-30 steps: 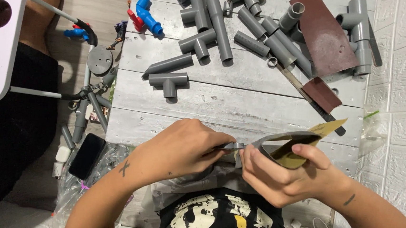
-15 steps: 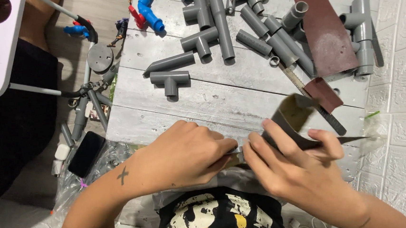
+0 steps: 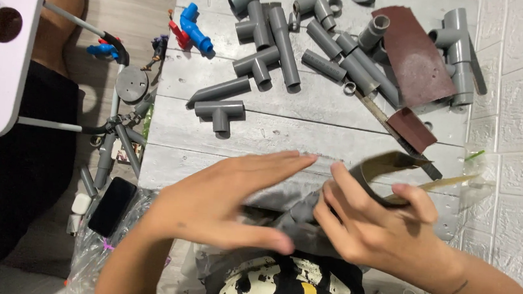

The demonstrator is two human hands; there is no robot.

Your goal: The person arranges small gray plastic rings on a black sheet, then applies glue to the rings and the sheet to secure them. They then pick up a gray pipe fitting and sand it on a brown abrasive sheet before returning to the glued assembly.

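Sandpaper strip (image 3: 389,169) curls at centre right, pinched in the right hand's (image 3: 378,226) fingers; left hand (image 3: 227,203) lies flat, fingers released, over a grey pipe (image 3: 303,214).

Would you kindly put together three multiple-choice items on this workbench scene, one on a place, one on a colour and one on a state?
1. Where does the large brown sandpaper sheet lie?
A. at the far right of the table, over grey pipes
B. on the floor
C. on the dark phone

2. What colour is the tee fitting lying alone near the table's middle?
A. blue
B. grey
C. white

3. How is the left hand held?
A. in a fist
B. fingers stretched out flat
C. gripping a blue fitting

Answers: 1 A, it rests across pipes near the wall; 2 B, it matches the other pipes; 3 B, its fingers extend toward the right hand, which holds a curled strip.
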